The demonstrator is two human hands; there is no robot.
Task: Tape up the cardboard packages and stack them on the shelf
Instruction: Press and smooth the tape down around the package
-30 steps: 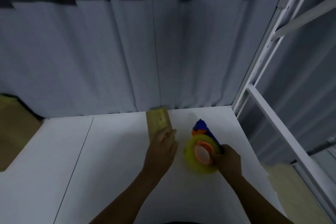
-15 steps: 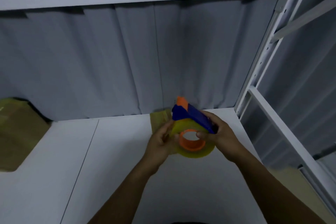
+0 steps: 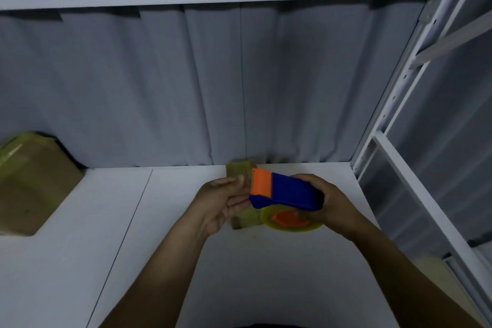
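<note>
Cardboard package point(image 3: 240, 169) lies on white shelf point(image 3: 106, 247) before grey curtain point(image 3: 159, 88).

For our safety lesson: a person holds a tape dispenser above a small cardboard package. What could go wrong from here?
Fingertips of the left hand sit at the orange cutter end of the tape dispenser; they might get nicked. The small cardboard package lies unheld beneath, so it may slide when tape is pressed on.

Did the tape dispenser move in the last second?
Yes. The right hand lifted the tape dispenser off the shelf board, up and leftward, above the small cardboard package.
</note>
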